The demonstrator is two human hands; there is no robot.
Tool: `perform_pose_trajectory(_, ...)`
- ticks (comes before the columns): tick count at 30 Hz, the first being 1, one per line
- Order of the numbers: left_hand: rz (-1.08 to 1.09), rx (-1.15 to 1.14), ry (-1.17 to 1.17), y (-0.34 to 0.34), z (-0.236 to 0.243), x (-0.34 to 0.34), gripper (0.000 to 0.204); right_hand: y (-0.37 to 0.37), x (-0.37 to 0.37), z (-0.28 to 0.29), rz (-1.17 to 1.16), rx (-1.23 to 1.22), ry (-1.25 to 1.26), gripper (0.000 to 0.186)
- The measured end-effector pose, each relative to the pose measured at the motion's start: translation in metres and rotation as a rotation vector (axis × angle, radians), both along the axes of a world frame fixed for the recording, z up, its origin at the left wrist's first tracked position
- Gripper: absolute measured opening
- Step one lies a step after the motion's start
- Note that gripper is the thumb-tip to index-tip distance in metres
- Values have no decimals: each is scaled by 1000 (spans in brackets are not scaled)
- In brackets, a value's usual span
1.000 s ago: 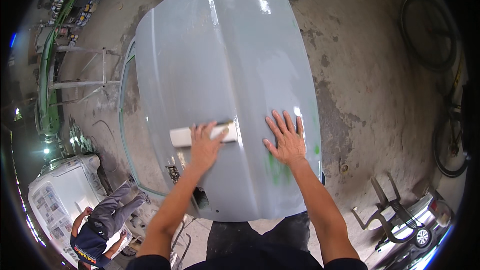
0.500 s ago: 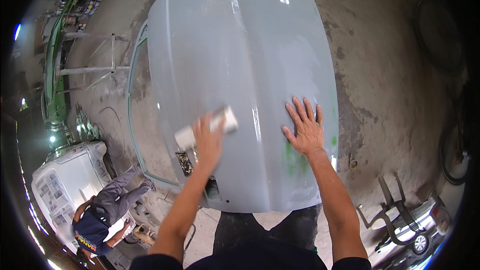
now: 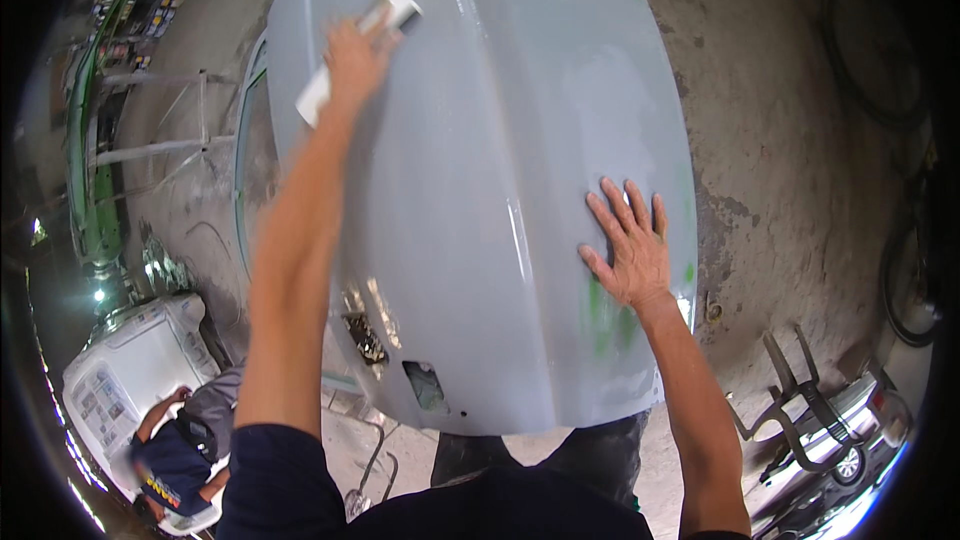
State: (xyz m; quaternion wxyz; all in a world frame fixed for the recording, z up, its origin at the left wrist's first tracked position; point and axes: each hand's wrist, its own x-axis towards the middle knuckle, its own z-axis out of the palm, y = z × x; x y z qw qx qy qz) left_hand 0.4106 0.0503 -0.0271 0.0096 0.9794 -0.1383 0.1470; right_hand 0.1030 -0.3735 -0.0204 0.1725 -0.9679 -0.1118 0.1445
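Note:
In front of me lies a large grey-coated car door panel (image 3: 450,170), its surface glossy in streaks and showing a raised crease along its length. My left hand (image 3: 355,58), blurred by motion, is wrapped round a long white sanding block (image 3: 402,7) on the panel's far left part. Both ends of the block stick out past my fingers. My right hand (image 3: 636,252) rests flat on the right part of the panel, fingers spread, holding nothing. Green patches (image 3: 612,325) show through the grey beside its wrist. Two cutouts, one a dark rectangular hole (image 3: 427,387), open near the panel's close edge.
A green-edged window frame (image 3: 240,155) runs along the panel's left side. Beyond it stand a metal rack (image 3: 150,152) and a green car part (image 3: 95,210). At lower left a person (image 3: 180,460) bends by a white body part (image 3: 130,365). A dark metal stand (image 3: 800,400) is at lower right.
My left hand has swept the sanding block away from me and to the left across the panel. My right hand stays flat on the panel. The view has shifted slightly.

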Motion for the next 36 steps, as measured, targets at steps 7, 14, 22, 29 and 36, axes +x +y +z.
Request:
perform_pose_trajectory(7,57,-182,478,-59,57,-422,50,10,5,15,23,-97,67,76)
perform_pose_trajectory(14,33,-109,142,-15,3,-63,53,2,1,2,9,-23,-2,73)
perform_pose_trajectory(22,94,-10,233,-71,36,-262,64,4,-2,12,5,-33,-13,71)
perform_pose_trajectory(29,78,-3,343,-37,36,-321,53,5,3,11,22,-69,-15,72)
perform_pose_trajectory(36,135,-36,20,-3,2,-27,56,1,-2,2,-2,-52,-7,73)
